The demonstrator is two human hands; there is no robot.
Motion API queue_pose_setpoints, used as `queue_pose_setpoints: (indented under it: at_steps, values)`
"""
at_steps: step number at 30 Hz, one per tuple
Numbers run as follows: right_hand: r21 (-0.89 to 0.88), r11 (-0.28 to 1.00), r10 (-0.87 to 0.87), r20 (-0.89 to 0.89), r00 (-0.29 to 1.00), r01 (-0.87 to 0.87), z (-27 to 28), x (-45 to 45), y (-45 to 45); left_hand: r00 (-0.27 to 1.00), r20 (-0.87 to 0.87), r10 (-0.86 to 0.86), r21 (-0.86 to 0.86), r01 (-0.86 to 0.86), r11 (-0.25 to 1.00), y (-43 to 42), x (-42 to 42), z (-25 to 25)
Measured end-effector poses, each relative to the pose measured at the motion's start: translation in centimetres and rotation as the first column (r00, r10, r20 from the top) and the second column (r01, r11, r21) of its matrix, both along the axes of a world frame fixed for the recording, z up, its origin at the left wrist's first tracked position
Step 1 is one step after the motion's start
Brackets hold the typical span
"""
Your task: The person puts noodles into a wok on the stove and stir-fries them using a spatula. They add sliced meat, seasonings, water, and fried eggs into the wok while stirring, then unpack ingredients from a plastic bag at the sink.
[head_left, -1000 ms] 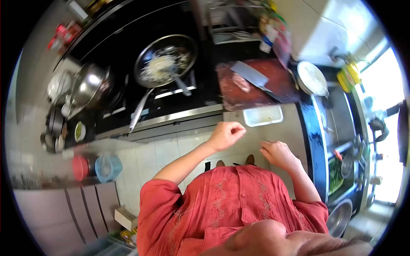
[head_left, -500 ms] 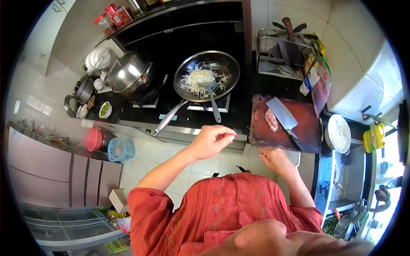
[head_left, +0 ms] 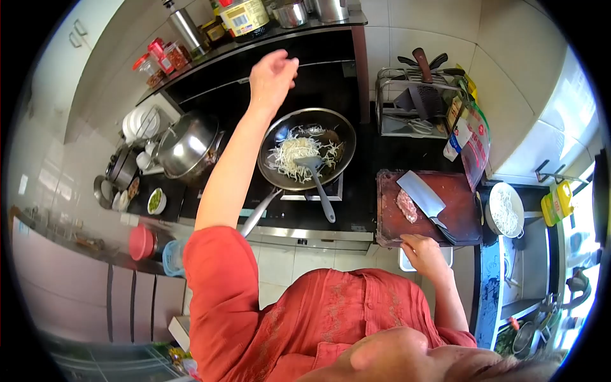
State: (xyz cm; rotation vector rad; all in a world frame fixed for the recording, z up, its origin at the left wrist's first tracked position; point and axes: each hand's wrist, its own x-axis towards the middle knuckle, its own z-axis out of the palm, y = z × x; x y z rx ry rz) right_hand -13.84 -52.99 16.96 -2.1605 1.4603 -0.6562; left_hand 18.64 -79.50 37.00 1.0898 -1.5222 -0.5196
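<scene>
My left hand (head_left: 273,81) is raised over the back of the stove, below a shelf (head_left: 210,57). Its fingers are loosely bent and apart, holding nothing. On that shelf stands a large jar with a yellow label (head_left: 245,19). Below the hand a frying pan (head_left: 344,159) holds white shreds (head_left: 294,153) and a grey spatula (head_left: 323,197). My right hand (head_left: 425,256) rests at the front edge of a brown cutting board (head_left: 458,191), its fingers laid out along the edge. A cleaver (head_left: 422,195) and a piece of minced meat (head_left: 406,207) lie on the board.
A lidded steel pot (head_left: 184,146) occupies the left burner. A small bowl of chopped greens (head_left: 156,201) stands left of it. Behind the board is a utensil rack (head_left: 414,105). Right of the board sits a colander with white shreds (head_left: 506,210). Seasoning jars (head_left: 175,56) line the shelf.
My left hand has moved from in front of the stove up and forward, past the pan toward the shelf. The view has tilted up, showing more shelf. My right hand stays by the board.
</scene>
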Motion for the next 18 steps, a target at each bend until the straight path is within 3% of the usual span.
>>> queue_pose_setpoints:
  at_steps: [2, 5, 7, 9, 10, 13, 14, 18]
  values:
    - [-0.026, 0.999, -0.026, 0.033, 0.999, 0.027, -1.1, 0.7, 0.4, 0.926, 0.217, 0.308, -0.409, -0.200, 0.890, -4.5, 0.8, 1.2]
    - [0.054, 0.995, -0.090, 0.023, 0.996, 0.089, 1.2, 3.5, 0.6, 0.781, 0.355, 0.514, -0.589, -0.240, 0.772, -9.9, 1.1, 3.9]
    - [0.063, 0.990, -0.128, 0.016, 0.992, 0.127, 2.3, 5.2, 0.2, 0.812, 0.328, 0.482, -0.689, -0.143, 0.710, -12.3, 0.8, 5.4]
    - [0.038, 0.987, -0.158, 0.032, 0.987, 0.157, 2.8, 6.6, -0.1, 0.819, 0.364, 0.444, -0.335, -0.330, 0.882, -12.8, -0.9, 6.6]
    - [0.011, 0.989, -0.151, 0.042, 0.988, 0.150, 2.9, 7.2, -0.2, 0.851, 0.341, 0.400, -0.265, -0.321, 0.909, -12.5, -1.4, 7.2]
    - [0.025, 0.979, -0.205, 0.041, 0.978, 0.204, 3.8, 8.7, -0.4, 0.922, 0.180, 0.343, -0.409, -0.247, 0.879, -15.6, -1.0, 6.9]
    - [0.009, 0.977, -0.213, 0.035, 0.977, 0.212, 3.8, 8.9, -0.6, 0.947, 0.220, 0.234, -0.259, -0.175, 0.950, -15.9, -0.7, 7.3]
    - [-0.067, 0.977, -0.201, 0.021, 0.979, 0.202, 4.9, 8.8, -1.9, 0.933, 0.206, 0.295, -0.289, -0.230, 0.929, -13.8, -0.8, 7.6]
